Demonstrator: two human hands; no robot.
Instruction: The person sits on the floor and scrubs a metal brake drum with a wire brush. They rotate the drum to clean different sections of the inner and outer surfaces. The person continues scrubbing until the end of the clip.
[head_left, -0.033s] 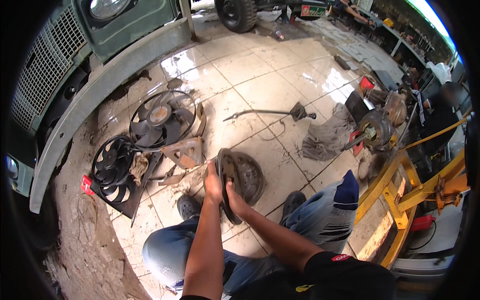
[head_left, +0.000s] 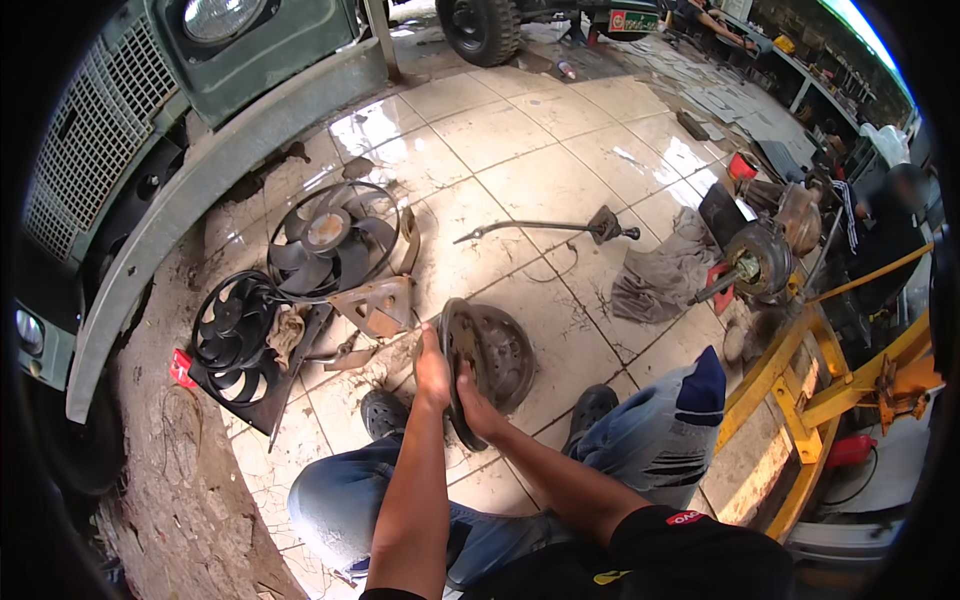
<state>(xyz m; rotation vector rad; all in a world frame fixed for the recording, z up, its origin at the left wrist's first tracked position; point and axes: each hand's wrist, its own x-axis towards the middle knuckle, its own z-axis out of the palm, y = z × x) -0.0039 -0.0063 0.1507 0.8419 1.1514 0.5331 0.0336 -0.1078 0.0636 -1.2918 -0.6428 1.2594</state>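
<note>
A dark, dished round metal plate stands on edge between my two hands. My left hand lies along its left face, fingers pointing up. From the other side my right hand presses on it, thumb up, its fingers mostly hidden. Just behind and to the right, a second dark round metal part with holes lies on the tiles, partly covered by the plate. Left of my hands is a rusty triangular bracket.
Two black cooling fans lie at left, below the green vehicle's bumper. Ahead is a lever rod. A grey rag and a greasy drum assembly are at right, beside a yellow frame. A person is at far right.
The whole scene has shifted slightly to the right in view. My hands keep their hold on the plate, with hardly any visible movement.
</note>
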